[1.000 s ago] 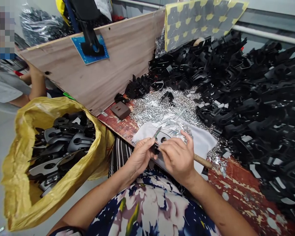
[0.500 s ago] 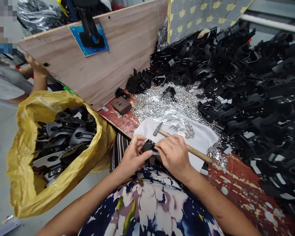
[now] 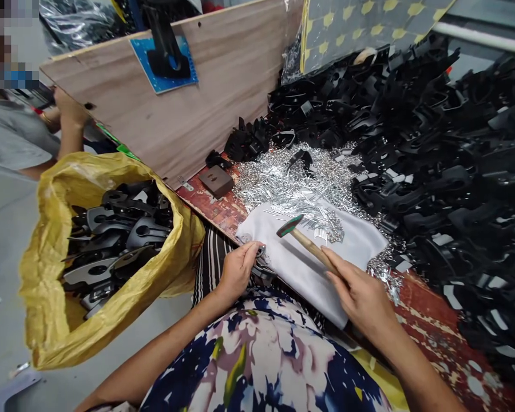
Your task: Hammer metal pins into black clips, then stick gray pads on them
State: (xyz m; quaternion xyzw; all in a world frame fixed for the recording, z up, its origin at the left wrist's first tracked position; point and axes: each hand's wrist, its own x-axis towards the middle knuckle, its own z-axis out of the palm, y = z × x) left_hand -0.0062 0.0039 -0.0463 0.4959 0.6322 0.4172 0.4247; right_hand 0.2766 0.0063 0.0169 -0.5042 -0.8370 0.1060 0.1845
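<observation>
My right hand [image 3: 364, 292] is closed round the wooden handle of a small hammer [image 3: 311, 247]. The hammer's dark head, with green on it, is raised over a pale grey cloth [image 3: 283, 252]. My left hand [image 3: 240, 268] is at the cloth's left edge, its thumb and fingers pinching a black plastic part [image 3: 261, 250] that they mostly cover. On and behind the cloth spreads a heap of thin silver metal pins [image 3: 283, 183].
Black plastic parts [image 3: 412, 143] are heaped along the right and back. A yellow sack [image 3: 47, 246] of similar parts stands at left. Near the wooden board [image 3: 232, 68] sits a brown block [image 3: 217, 181]. Another person's arm [image 3: 71, 129] shows at far left.
My right hand has left the black part, moved right and picked up the hammer from the cloth. My left hand keeps the part, lower at the cloth's edge.
</observation>
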